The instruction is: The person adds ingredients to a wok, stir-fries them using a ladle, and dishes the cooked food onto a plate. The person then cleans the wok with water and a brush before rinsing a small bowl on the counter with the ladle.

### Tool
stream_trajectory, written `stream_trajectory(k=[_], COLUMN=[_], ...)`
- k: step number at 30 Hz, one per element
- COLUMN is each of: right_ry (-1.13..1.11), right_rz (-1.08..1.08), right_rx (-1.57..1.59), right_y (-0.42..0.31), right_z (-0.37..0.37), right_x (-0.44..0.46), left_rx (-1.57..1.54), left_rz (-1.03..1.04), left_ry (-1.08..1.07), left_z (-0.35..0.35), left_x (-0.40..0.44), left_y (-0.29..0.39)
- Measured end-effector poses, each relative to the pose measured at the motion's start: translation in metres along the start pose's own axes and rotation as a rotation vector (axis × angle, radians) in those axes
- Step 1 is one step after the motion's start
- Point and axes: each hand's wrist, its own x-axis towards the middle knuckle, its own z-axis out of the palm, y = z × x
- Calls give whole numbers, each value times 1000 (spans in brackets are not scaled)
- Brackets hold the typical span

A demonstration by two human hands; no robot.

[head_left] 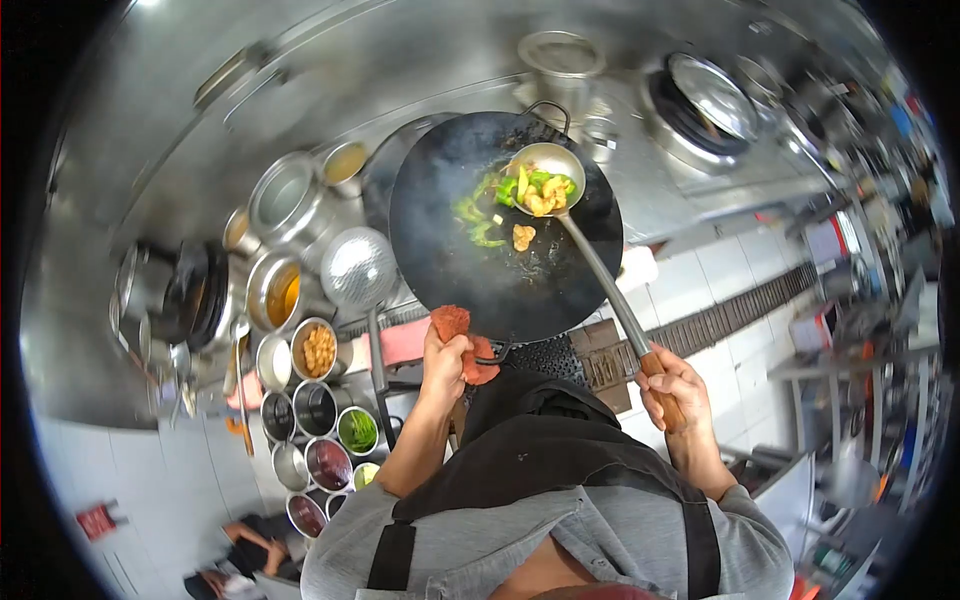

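A large black wok (470, 275) sits in front of me, with light smoke over its left side. My left hand (446, 362) grips the wok's near handle through a reddish cloth (452, 322). In my right hand (678, 388) is the wooden handle of a long metal ladle (610, 285), its bowl over the wok's upper right. Green pepper pieces and yellowish-brown chunks (546, 190) lie in the ladle bowl. More green pepper strips (482, 222) and one loose brown chunk (523, 237) rest on the wok surface.
Left of the wok are a perforated skimmer (358, 268), a pot of orange liquid (276, 292) and a container of browned pieces (314, 349). Several small ingredient tins (329, 464) stand nearer me. A lidded pot (700, 110) is on the right counter; another person (255, 550) is lower left.
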Motion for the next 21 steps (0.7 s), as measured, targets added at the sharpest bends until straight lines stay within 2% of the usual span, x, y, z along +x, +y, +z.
stream_trajectory(k=[5,10,14,19,21], right_ry=[174,344,473,642,758], right_rz=[-91,-144,-281,-492,-574], right_rx=[62,111,161,376,469], right_y=[10,57,102,143,135], right_z=[-21,-49,-55,-60,-43], right_x=[-100,-178,-215,-235,-227], left_rx=[36,82,276,400,425], left_rz=[-38,-130,-353,-469,-489], left_ry=[-188,-343,-555,-924,-928], left_z=[59,97,148,213,245], left_x=[-31,-40,-50,-28,0], left_y=[-6,-45,-54,-118,-128])
